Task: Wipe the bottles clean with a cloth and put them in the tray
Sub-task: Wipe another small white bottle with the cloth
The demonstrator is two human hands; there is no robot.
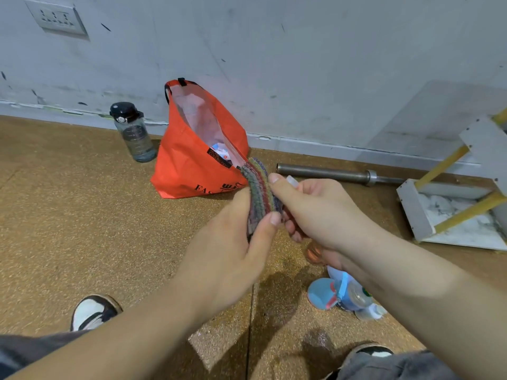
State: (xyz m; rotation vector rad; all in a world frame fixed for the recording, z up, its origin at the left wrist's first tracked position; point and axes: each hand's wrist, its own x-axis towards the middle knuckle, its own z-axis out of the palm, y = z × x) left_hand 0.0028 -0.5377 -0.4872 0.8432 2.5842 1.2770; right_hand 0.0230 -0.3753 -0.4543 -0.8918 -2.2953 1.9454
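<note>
My left hand (227, 256) grips a striped, multi-coloured cloth (259, 187) between thumb and fingers. Right beside it, my right hand (323, 209) is curled round a small clear bottle (292, 182). The bottle's pale top pokes out above my fist and a pinkish end shows below my wrist. The cloth lies against the bottle where both hands meet. A dark water bottle (134, 133) with a black lid stands by the wall. Several small blue and clear bottles (345, 294) lie on the floor under my right forearm.
An open orange bag (192, 165) stands against the wall behind my hands. A metal bar (329, 174) lies along the wall. A white marbled tray-like stand (428, 215) with yellow bars sits at the right. My shoes (93, 311) rest on the brown floor.
</note>
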